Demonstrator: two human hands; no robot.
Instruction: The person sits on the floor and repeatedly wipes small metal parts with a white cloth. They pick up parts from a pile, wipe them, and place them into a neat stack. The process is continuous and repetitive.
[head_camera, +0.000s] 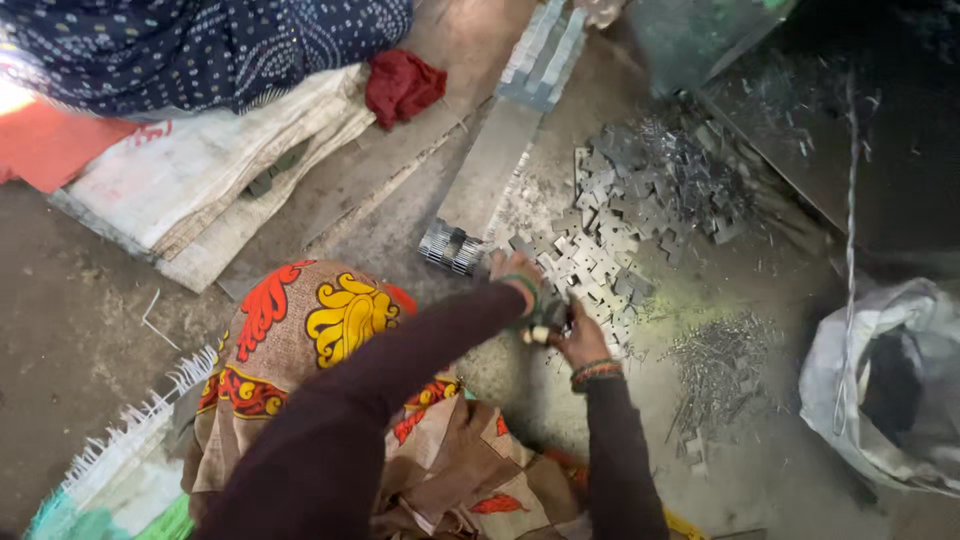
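Grey concrete floor (80, 300) fills the view, dusty and littered with metal, and we're looking straight down on a person sitting low over it. Both arms in dark sleeves come up from the bottom edge and meet just beside a heap of small flat metal stampings (610, 250) that spreads up and to the right. Left hand (515, 275), green bangles at the wrist, is curled over at the near edge of that heap, fingers folded down. Right hand (575, 335), red and green bangles, sits right against it, and between the two there's a small dark bundle of metal pieces (548, 318), pinched by both as far as this blurry view lets me say. Just up-left of the left hand lies a tight stack of stampings (450, 247) on edge, at the end of a long flat metal strip (495, 165) running away towards the top. Further right, a looser scatter of thin metal offcuts (715, 365) and then a crumpled grey sack (880, 390) at the frame edge. Across the knees, a patterned orange and yellow cloth (320, 330) hides the lap and part of the left arm. At top left, another person's dark dotted garment (200, 45) rests on a pale woven sack (190, 170), with a red rag (402, 85) beside it
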